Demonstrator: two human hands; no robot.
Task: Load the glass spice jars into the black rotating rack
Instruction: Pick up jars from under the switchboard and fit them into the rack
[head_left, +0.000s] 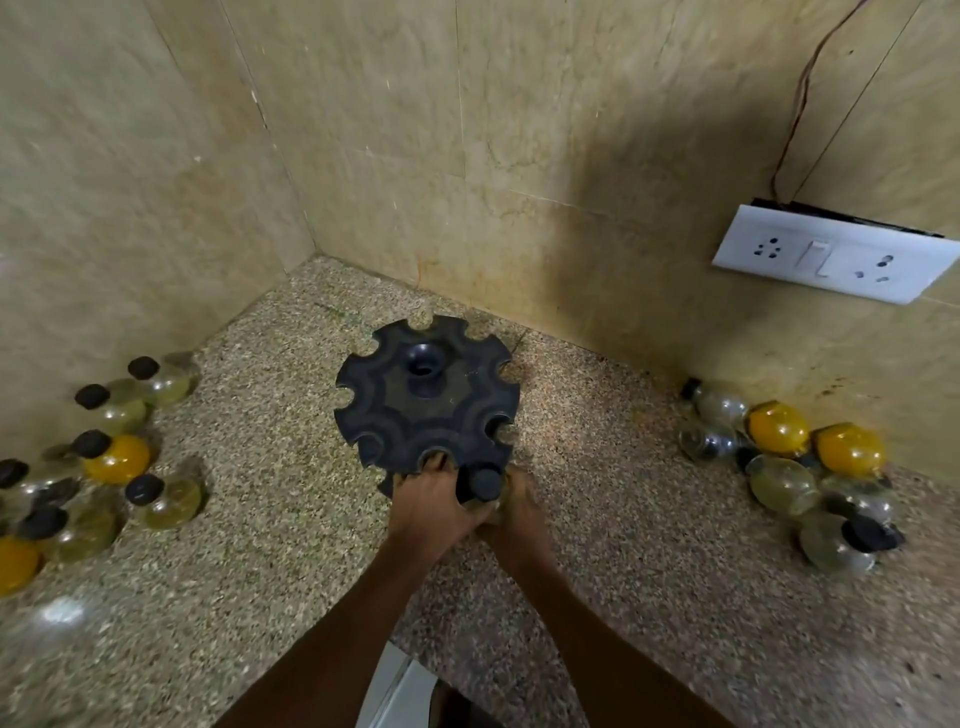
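Two clusters of round glass spice jars flank the work. On the left of the speckled granite counter (249, 571) about nine black-capped jars (111, 457) stand upright, two or three filled yellow. In the middle, the black notched round rack (415, 410) sits near the corner; the left hand (434, 506) and right hand (517, 512), pressed together, curl around one black-capped jar (483, 486) at its near edge. On the right, roughly eight jars (789, 467) lie tumbled, two yellow.
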